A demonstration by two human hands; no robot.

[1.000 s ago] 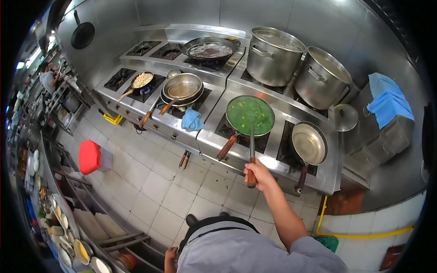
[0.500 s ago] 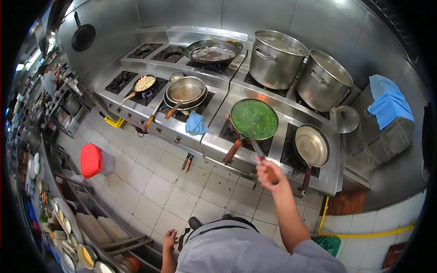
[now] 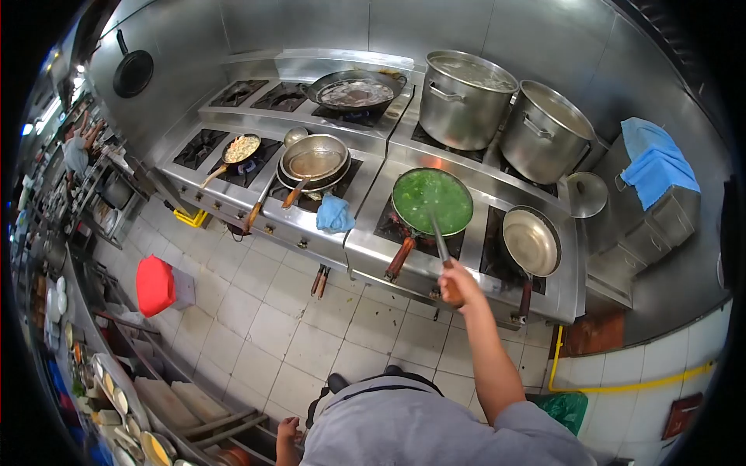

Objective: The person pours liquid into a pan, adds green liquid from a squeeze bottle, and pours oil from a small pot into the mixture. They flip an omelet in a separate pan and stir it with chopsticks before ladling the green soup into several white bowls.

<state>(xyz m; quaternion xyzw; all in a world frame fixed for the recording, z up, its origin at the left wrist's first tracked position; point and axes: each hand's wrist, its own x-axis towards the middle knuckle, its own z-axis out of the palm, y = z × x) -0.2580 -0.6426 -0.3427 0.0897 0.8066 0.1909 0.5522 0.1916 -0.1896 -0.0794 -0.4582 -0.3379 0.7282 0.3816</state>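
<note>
Kitchen: metal walls rise behind a steel range on a floor of pale tiles.
Green pan: a pan of bright green liquid sits on a near burner, right of the range's middle, its handle pointing toward the person.
Right hand: the right hand is closed around the wooden grip of a long metal utensil, whose far end dips into the green liquid; its tip is hidden.
Left hand: the left hand hangs low beside the body, fingers partly curled; whether it holds anything cannot be told.
Right of it: a shallow metal pan rests on the next burner, with a round lid beyond.
Far right: two tall stockpots stand side by side, and a blue towel drapes over a metal cabinet.
Left side: a crumpled blue cloth lies by stacked round pans; farther left, a small pan holds pale, chunky food.
Far row: a wide wok contains foamy liquid.
Background: another person stands at the far left.
</note>
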